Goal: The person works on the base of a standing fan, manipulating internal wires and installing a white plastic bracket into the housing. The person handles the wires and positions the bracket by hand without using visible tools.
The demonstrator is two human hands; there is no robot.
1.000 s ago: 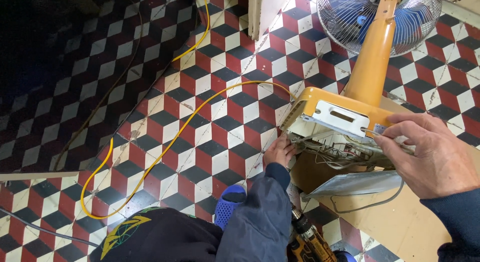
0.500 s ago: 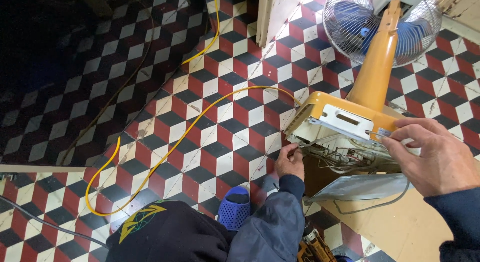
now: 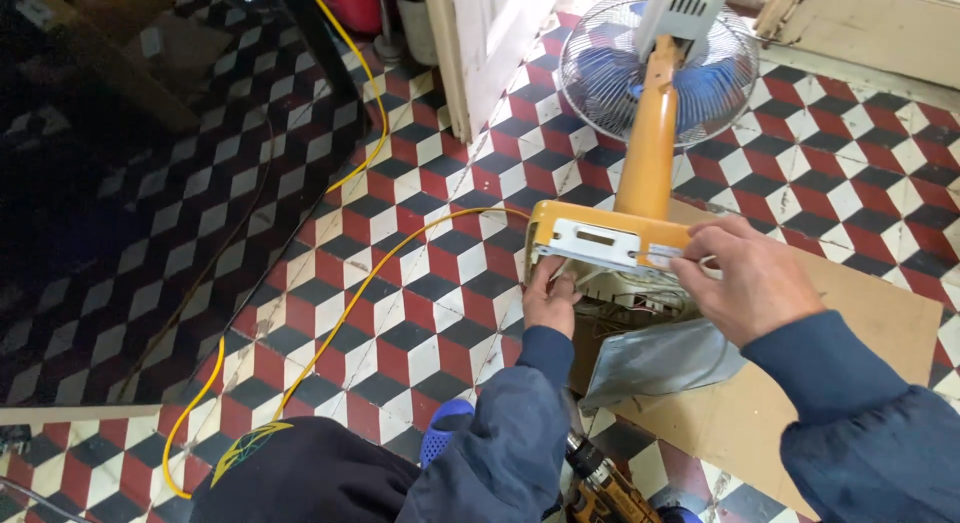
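Observation:
An orange pedestal fan lies tipped on the tiled floor, its caged blue-bladed head (image 3: 660, 68) far from me and its orange base (image 3: 600, 245) turned up toward me. Loose wires show in the open underside of the base. My left hand (image 3: 550, 298) curls its fingers onto the lower left edge of the base, at the wires. My right hand (image 3: 752, 278) grips the right edge of the base from the side. Under the base lies a grey metal cover plate (image 3: 660, 361).
A brown cardboard sheet (image 3: 860, 383) lies under the fan. A yellow cable (image 3: 350, 303) snakes across the red, white and black tiles. A yellow-black power drill (image 3: 600, 491), a blue slipper (image 3: 443, 430) and black cloth with a yellow emblem (image 3: 285, 473) are near me. A white door (image 3: 490, 43) stands behind.
My view has shifted so more of the fan head shows. My left hand moved up from the floor side onto the base's lower edge; my right hand stays on the base.

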